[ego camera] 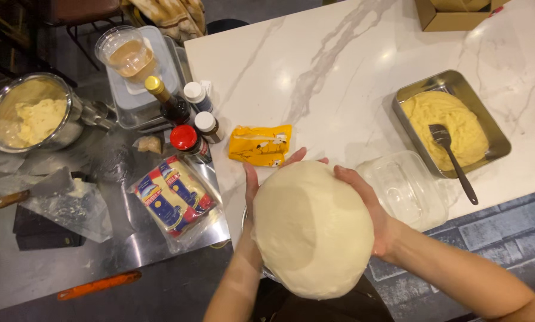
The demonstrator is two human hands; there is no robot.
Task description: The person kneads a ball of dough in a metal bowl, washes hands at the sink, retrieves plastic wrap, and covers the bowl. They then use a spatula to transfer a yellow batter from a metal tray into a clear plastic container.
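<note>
A large, smooth, pale ball of dough (312, 229) is held up in front of me over the near edge of the white marble counter (339, 65). My left hand (251, 191) cups its left side and my right hand (366, 203) grips its right side, fingers curled over the top. Just below the dough, the rim of a metal bowl (266, 273) peeks out, mostly hidden. A yellow packet (260, 145) lies on the counter just beyond my fingertips.
A metal tray of yellow mash (452, 125) with a fork (455, 161) sits right, with a clear plastic container (406, 189) beside it. Left: several small bottles (190, 113), a bagged pack of butter-like blocks (175, 194), a pot of mash (32, 113), a scraper (41, 186), a cardboard box (452, 15).
</note>
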